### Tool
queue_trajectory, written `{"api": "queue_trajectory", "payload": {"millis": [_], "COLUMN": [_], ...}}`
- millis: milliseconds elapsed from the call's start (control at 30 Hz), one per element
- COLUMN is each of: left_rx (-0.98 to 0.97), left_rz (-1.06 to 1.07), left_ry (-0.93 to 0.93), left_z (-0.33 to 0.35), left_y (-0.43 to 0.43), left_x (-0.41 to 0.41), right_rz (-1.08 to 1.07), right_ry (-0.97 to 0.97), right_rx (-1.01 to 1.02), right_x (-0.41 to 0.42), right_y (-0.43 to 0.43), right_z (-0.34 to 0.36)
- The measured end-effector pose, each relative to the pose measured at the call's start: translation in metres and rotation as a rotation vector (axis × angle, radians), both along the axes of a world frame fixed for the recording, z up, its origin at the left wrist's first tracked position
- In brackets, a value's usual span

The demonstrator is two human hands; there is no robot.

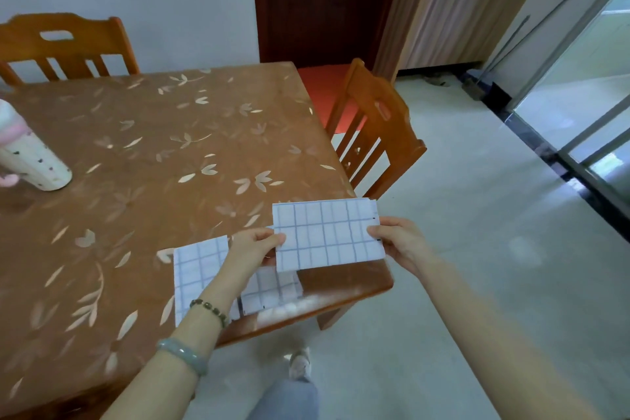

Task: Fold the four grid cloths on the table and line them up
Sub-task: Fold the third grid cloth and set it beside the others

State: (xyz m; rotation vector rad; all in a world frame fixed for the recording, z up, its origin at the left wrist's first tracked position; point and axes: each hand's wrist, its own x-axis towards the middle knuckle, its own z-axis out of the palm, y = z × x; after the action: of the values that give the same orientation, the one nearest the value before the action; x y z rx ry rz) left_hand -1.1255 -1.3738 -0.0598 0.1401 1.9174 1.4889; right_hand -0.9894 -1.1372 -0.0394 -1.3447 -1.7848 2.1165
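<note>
A folded white cloth with a blue grid (327,235) is held flat above the table's near right corner. My left hand (254,245) pinches its left edge and my right hand (399,242) pinches its right edge. Below and to the left, a larger grid cloth (197,269) lies spread on the brown leaf-patterned table (153,153), partly hidden under my left forearm. Only these two cloths show in view.
A white bottle with pink parts (27,153) stands at the table's left edge. One wooden chair (375,133) sits at the right side of the table, another (68,44) at the far side. The table's near edge (341,300) runs just below the cloths.
</note>
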Motion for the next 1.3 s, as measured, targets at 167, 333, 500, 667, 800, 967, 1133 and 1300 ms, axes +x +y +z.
{"api": "queue_trajectory", "payload": {"millis": [167, 333, 500, 667, 800, 967, 1133, 1300], "left_rx": [-0.029, -0.027, -0.035, -0.112, -0.073, -0.088, -0.2, -0.249], "left_rz": [0.043, 0.137, 0.358, 0.589, 0.745, 0.877, 0.95, 0.994], "left_ry": [-0.089, -0.217, -0.368, -0.478, -0.556, -0.605, -0.614, -0.6], "left_z": [-0.016, -0.037, -0.059, -0.074, -0.079, -0.08, -0.087, -0.089], "left_y": [0.026, 0.037, 0.051, 0.077, 0.103, 0.124, 0.128, 0.127], "left_x": [-0.008, 0.009, 0.039, 0.079, 0.112, 0.136, 0.135, 0.133], "right_rz": [0.062, 0.189, 0.414, 0.775, 1.002, 1.23, 1.314, 1.358], "right_ry": [-0.031, -0.114, -0.183, -0.261, -0.219, -0.096, -0.028, -0.016], "right_rx": [0.045, 0.093, 0.189, 0.37, 0.451, 0.502, 0.598, 0.703], "right_x": [-0.038, -0.078, -0.122, -0.161, -0.178, -0.185, -0.187, -0.187], "right_y": [0.038, 0.067, 0.084, 0.08, 0.07, 0.051, 0.042, 0.038], "right_z": [-0.002, -0.023, -0.044, -0.057, -0.071, -0.087, -0.11, -0.122]}}
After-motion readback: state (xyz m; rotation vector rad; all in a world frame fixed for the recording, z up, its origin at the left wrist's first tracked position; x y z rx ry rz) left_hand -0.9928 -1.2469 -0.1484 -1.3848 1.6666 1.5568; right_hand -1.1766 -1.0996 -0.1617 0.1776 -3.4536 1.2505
